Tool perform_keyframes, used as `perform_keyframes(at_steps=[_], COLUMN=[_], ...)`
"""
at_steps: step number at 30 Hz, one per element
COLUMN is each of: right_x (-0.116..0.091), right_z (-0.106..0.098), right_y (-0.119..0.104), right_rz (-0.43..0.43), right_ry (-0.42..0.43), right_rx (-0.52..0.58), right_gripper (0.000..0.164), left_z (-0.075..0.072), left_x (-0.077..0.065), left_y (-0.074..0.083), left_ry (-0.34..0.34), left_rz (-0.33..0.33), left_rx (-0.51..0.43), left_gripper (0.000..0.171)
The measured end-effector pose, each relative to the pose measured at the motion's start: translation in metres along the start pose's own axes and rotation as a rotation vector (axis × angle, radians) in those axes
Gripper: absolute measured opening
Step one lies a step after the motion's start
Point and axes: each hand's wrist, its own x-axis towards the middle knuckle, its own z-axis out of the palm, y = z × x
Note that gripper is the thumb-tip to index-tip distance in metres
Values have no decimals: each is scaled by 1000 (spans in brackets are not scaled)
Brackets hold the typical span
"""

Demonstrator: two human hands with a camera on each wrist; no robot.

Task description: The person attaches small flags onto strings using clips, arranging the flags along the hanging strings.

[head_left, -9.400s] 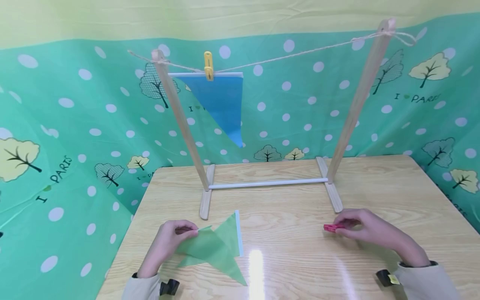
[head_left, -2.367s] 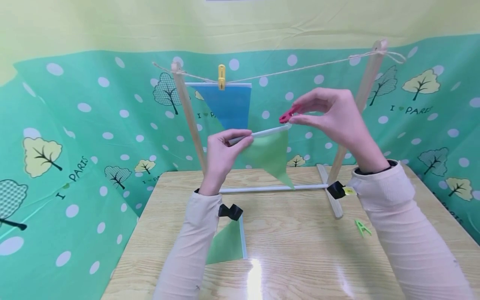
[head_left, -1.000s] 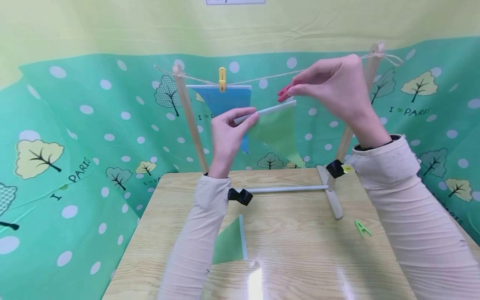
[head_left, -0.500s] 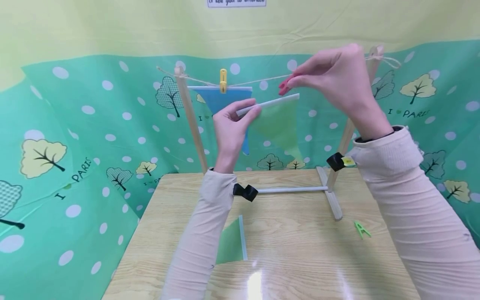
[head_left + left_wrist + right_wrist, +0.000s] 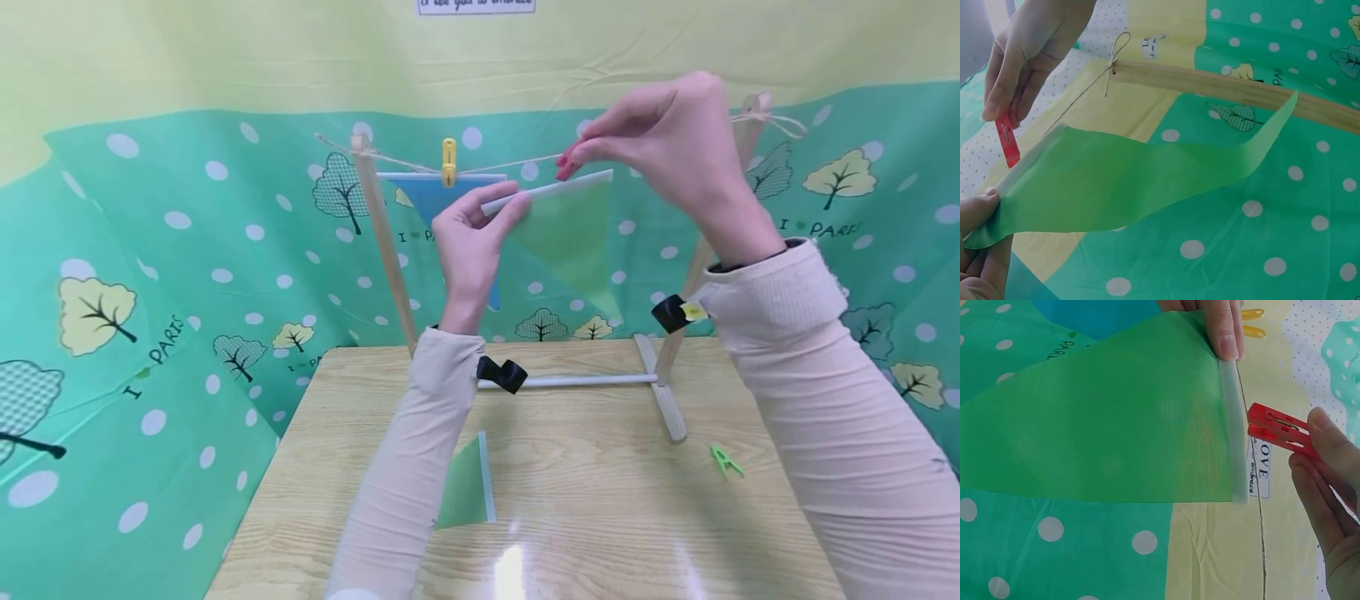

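My left hand [image 5: 472, 242] pinches the white top strip of a green pennant [image 5: 570, 229] near its left end. The pennant hangs down toward a point, its strip slanting up to the right, close to the string [image 5: 517, 164]. Above the strip, my right hand [image 5: 667, 150] pinches a red clothespin [image 5: 566, 164] between thumb and fingers. In the right wrist view, the red clothespin's [image 5: 1279, 428] tip is close to the strip and string; whether it touches the string I cannot tell. A yellow clothespin [image 5: 448, 162] holds a blue pennant [image 5: 435, 193] on the string, partly behind my left hand.
Two wooden posts [image 5: 386, 250] carry the string, joined low by a white rod [image 5: 592, 381]. On the table [image 5: 585, 483] lie another green pennant [image 5: 467, 483], partly covered by my left sleeve, and a green clothespin [image 5: 725, 460]. A patterned curtain [image 5: 225, 208] hangs behind.
From the table, the left hand has lifted the green pennant up near the string. The right hand has raised the red clothespin alongside. Over the last second both rose a little further.
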Motion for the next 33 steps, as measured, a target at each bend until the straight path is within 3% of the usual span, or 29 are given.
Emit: perform_keyframes(at_steps=[13,26,33], right_x=[10,21,21], right_z=[-3,-4,-1], right_y=[-4,-11,-7], right_rz=[15,33,43], right_ry=[-37,-53,-104], right_rx=[-65,-171,-166], right_gripper=[19,23,21], left_z=[8,15,15], left_x=[4,11,10], left_y=[-1,2,2], left_ry=[74,86,97], left_rz=[14,40,30], left_rx=[-8,-41,-55], left_gripper=[20,23,21])
